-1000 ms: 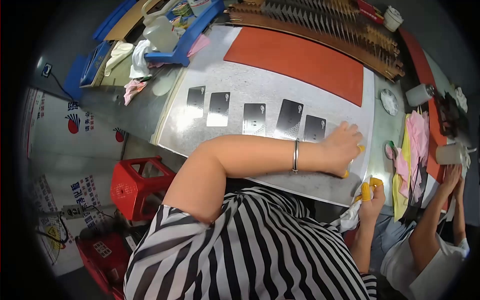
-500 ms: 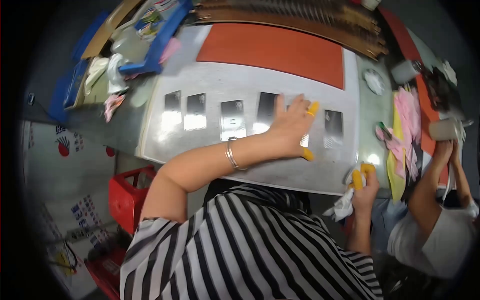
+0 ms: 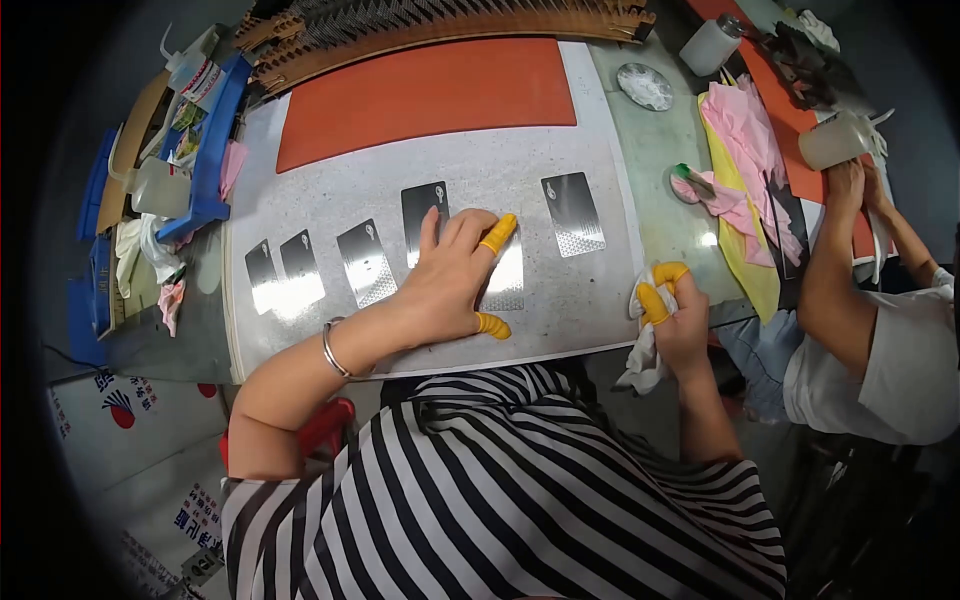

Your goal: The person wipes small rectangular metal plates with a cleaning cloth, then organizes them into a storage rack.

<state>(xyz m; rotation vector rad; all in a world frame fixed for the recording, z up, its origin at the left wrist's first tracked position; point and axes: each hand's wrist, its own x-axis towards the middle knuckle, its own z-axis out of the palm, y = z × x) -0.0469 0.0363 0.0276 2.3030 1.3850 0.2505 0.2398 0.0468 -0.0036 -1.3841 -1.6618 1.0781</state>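
My left hand (image 3: pixel 447 270) is over a row of dark metallic cards with silvery patterned ends. Yellow finger cots cover its thumb and index finger, which are apart at the edges of one card (image 3: pixel 508 275), partly hidden by the hand. Another card (image 3: pixel 422 205) lies just beyond my fingers. Farther left are several more cards, among them one nearby (image 3: pixel 367 262); a single card (image 3: pixel 573 213) lies to the right. By the table's front edge, my right hand (image 3: pixel 684 325) is closed around a crumpled white cloth (image 3: pixel 642 368). Yellow cots cover two of its fingers also.
An orange-red mat (image 3: pixel 430 100) lies behind the cards, before a slotted brown rack (image 3: pixel 440 45). Left stands a blue tray (image 3: pixel 215 170) with bottles. On the right are a round clear dish (image 3: pixel 645 87), pink cloths (image 3: pixel 745 130) and a co-worker's hands (image 3: pixel 855 185) at a bottle.
The whole view has shifted, so the table appears farther left. My left fingers are more bent over the same card. My right hand still grips the white cloth.
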